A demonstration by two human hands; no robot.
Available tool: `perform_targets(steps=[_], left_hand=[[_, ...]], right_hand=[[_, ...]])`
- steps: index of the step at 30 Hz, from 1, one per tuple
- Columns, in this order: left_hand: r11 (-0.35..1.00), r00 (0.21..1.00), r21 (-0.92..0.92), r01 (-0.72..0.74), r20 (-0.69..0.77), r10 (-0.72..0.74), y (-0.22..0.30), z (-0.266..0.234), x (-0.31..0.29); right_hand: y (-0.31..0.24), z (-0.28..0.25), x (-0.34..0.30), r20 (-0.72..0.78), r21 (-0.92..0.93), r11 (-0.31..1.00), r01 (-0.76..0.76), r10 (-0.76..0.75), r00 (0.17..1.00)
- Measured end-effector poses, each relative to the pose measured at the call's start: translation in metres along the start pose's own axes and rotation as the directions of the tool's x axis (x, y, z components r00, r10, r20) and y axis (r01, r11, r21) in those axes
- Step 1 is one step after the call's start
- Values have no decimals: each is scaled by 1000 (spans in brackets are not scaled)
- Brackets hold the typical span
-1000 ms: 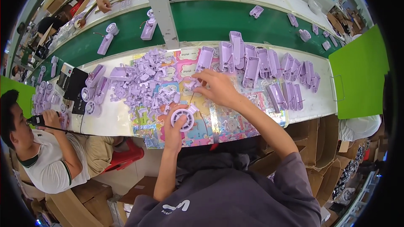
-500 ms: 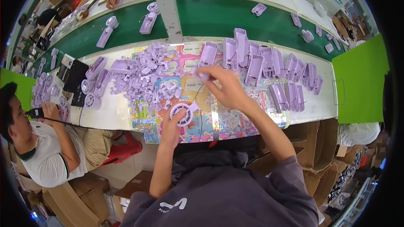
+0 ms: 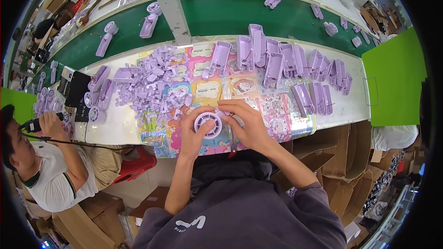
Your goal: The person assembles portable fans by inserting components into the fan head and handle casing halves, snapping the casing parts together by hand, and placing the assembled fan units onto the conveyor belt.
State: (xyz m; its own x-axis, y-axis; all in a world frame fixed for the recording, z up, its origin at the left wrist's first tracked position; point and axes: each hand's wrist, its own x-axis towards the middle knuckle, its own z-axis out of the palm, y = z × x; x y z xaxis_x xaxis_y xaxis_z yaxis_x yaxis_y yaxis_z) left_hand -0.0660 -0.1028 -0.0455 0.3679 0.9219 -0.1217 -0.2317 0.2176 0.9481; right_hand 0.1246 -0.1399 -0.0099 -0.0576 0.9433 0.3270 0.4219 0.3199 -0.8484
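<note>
In my left hand (image 3: 190, 133) is a round lilac fan head (image 3: 207, 115) with a spoked ring. The thumb lies across its middle and the fingers curl round its rim. My right hand (image 3: 250, 127) is closed at the fan head's upper right side, where its short neck is. Thumb and forefinger pinch a small lilac plastic piece (image 3: 224, 111) against that neck, mostly covered by the fingers. Left of my hands spreads a heap of small lilac plastic pieces (image 3: 159, 76).
Lilac handle shells (image 3: 274, 70) stand in rows at the back right. Assembled fans (image 3: 97, 114) lie left by a black box (image 3: 82, 93). Behind runs a green conveyor (image 3: 217, 16) with a metal post (image 3: 170, 11). At left a co-worker (image 3: 55, 170) holds a black power tool (image 3: 34, 124).
My right hand has come down and toward me, bringing the small lilac piece to the fan head's neck. The fan head has shifted slightly right. The wire is now hidden by my hands.
</note>
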Motion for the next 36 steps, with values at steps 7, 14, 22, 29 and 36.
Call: perform_targets(steps=[7,14,22,29,36], left_hand=[[988,981,77,-130,153,118,9,7,1],[995,997,73,-63,37,60,-16,28,4],[977,963,58,-206,190,191,-4,44,3],[994,995,102,-48,-82,56,-1,55,22],[958,915,263,-116,403,0,33,77,36]], right_hand=[[-2,-17,-5,192,334,825,-455,413,890],[2,-17,-17,97,339,827,-449,444,891],[4,-39,-33,215,548,670,-502,467,858],[-27,-44,-33,-256,-98,956,-278,245,935],[30,-11,-65,-268,377,831,-410,521,810]])
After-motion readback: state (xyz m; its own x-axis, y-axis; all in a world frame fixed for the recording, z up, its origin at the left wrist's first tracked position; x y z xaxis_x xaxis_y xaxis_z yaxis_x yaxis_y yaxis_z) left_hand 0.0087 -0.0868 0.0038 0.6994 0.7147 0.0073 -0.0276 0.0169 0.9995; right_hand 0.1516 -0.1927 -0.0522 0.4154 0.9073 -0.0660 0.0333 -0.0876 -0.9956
